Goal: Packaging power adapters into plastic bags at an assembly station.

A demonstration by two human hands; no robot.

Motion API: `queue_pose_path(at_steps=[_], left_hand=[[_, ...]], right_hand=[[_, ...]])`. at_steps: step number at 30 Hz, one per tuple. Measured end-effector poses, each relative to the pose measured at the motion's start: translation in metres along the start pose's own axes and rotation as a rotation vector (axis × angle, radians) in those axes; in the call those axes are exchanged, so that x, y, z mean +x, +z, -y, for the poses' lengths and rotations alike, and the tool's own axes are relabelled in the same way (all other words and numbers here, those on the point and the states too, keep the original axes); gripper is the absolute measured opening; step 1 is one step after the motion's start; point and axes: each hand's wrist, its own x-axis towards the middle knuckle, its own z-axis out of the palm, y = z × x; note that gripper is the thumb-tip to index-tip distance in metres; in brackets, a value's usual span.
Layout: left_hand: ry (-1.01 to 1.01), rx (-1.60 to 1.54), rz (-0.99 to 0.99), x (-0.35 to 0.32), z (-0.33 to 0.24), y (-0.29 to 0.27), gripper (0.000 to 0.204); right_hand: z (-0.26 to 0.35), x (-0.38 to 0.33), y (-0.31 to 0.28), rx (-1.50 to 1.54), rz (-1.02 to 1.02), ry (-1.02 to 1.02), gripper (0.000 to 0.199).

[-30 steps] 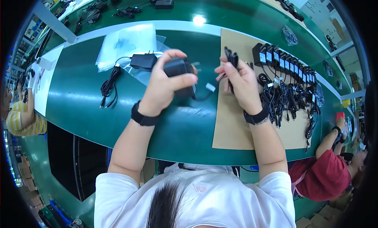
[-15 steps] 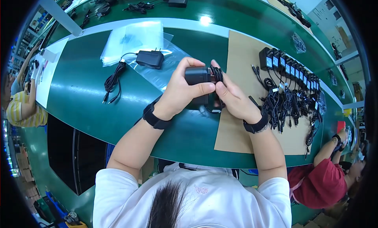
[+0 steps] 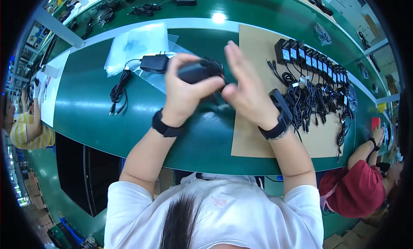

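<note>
A black power adapter (image 3: 192,72) is gripped in my left hand (image 3: 181,90), between the thumb and the curled fingers, above the green table. Its far end, by my left fingertips, is smeared by motion. Beside it on the right, my right hand (image 3: 251,98) is raised with its fingers stretched out; they are blurred too. Between my right hand and the adapter's end, I cannot tell whether they touch. To the left lies a second black adapter (image 3: 154,63) with its bundled cable (image 3: 119,89), partly over clear plastic bags (image 3: 140,42).
On brown cardboard (image 3: 256,137) at the right stands a row of black adapters (image 3: 310,59), their bundled cables (image 3: 316,98) lying toward me. Beyond the white ledge (image 3: 206,24) lie more adapters. A person in yellow stripes (image 3: 28,133) is at far left, another in red (image 3: 355,188) at right.
My right hand has come off the adapter's bundled cable and its fingers have straightened. My left hand has shifted left with the adapter, which is now tilted.
</note>
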Motion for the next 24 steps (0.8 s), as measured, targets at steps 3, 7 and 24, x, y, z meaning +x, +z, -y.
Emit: queue_pose_path(at_steps=[3, 7, 24], left_hand=[[0.055, -0.409, -0.055, 0.006, -0.021, -0.020, 0.051], [0.004, -0.533, 0.035, -0.002, -0.019, -0.010, 0.051], [0.200, -0.093, -0.035, -0.018, 0.018, 0.013, 0.053]], right_hand=[[0.011, 0.002, -0.030, 0.490, 0.082, 0.629, 0.043], [0.010, -0.008, 0.000, 1.517, 0.184, 1.001, 0.036], [0.021, -0.023, 0.028, 0.849, 0.078, 0.379, 0.052]])
